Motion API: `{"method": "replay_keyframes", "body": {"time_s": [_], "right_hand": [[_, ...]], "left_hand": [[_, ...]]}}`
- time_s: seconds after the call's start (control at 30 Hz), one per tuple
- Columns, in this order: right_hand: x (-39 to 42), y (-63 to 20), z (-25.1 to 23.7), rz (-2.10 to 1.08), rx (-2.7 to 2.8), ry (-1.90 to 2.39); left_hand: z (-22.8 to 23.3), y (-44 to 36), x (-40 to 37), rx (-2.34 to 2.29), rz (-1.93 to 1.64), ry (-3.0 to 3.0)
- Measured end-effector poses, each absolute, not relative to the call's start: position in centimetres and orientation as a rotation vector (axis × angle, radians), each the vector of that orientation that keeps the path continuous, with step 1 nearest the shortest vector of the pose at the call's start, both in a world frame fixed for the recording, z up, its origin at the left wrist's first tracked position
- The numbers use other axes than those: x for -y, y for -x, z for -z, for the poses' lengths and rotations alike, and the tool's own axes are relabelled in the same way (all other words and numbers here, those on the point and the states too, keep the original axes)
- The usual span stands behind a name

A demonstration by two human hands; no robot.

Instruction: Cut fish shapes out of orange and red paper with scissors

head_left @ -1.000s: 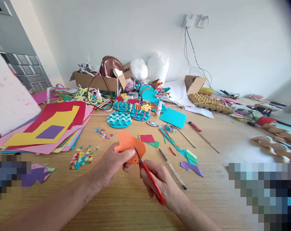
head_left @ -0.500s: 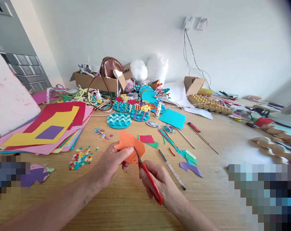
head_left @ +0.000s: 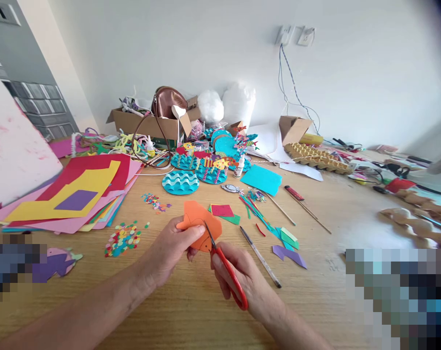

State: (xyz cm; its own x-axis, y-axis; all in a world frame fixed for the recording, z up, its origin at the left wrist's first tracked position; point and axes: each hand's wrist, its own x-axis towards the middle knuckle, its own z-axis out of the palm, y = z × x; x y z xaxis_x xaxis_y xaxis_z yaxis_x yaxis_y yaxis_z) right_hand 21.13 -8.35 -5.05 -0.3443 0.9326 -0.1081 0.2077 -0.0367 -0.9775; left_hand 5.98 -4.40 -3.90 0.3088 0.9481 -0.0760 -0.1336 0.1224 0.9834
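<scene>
Pinched between the thumb and fingers of my left hand (head_left: 182, 238) is a piece of orange paper (head_left: 211, 221) with a fish outline drawn on it. My right hand (head_left: 237, 270) is closed around the red handles of a pair of scissors (head_left: 232, 277). The blades lie across the orange paper, close to my left thumb and the drawn line. A pen (head_left: 260, 257) rests on the table just right of my right hand. Beyond the orange paper are small red (head_left: 222, 210) and green paper pieces.
Stacked coloured paper (head_left: 63, 194) lies at left, near confetti dots (head_left: 124, 239) and a purple paper fish (head_left: 55, 262). Turquoise wavy discs (head_left: 180, 182), a glue bottle (head_left: 238, 167) and a cardboard box (head_left: 147, 127) stand farther back. Paper scraps (head_left: 289, 255) and sticks lie to the right.
The orange paper and my left hand have shifted slightly right and toward me. The scissors stay on the paper, with my right hand almost unmoved.
</scene>
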Motion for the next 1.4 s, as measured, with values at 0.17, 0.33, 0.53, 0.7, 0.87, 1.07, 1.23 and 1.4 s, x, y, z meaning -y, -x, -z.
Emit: {"method": "replay_keyframes", "body": {"time_s": [0.17,0.33,0.53,0.7,0.87,1.07,1.23,1.4], "right_hand": [[8.39,-21.14,5.25,-1.431,1.597,1.227],[8.47,-21.09,5.47,-1.431,1.584,1.231],[8.57,-21.24,5.57,-1.448,1.578,1.215],[8.56,-21.27,5.73,-1.454,1.568,1.193],[8.53,-21.12,5.55,-1.465,1.566,1.219],[8.39,-21.15,5.19,-1.435,1.628,1.210],[8.42,-21.14,5.29,-1.432,1.613,1.225],[8.52,-21.13,5.39,-1.431,1.606,1.238]], "left_hand": [[3.86,-5.89,4.51,-0.913,-0.969,-1.149],[3.81,-5.90,4.55,-0.905,-0.970,-1.135],[3.78,-5.85,4.53,-0.900,-0.976,-1.141],[3.95,-5.73,4.51,-0.920,-0.996,-1.155],[3.98,-5.76,4.55,-0.948,-1.012,-1.153],[3.61,-5.91,4.80,-0.931,-0.979,-1.166],[3.86,-5.91,4.75,-0.927,-0.974,-1.152],[3.67,-5.85,4.72,-0.921,-0.969,-1.131]]}}
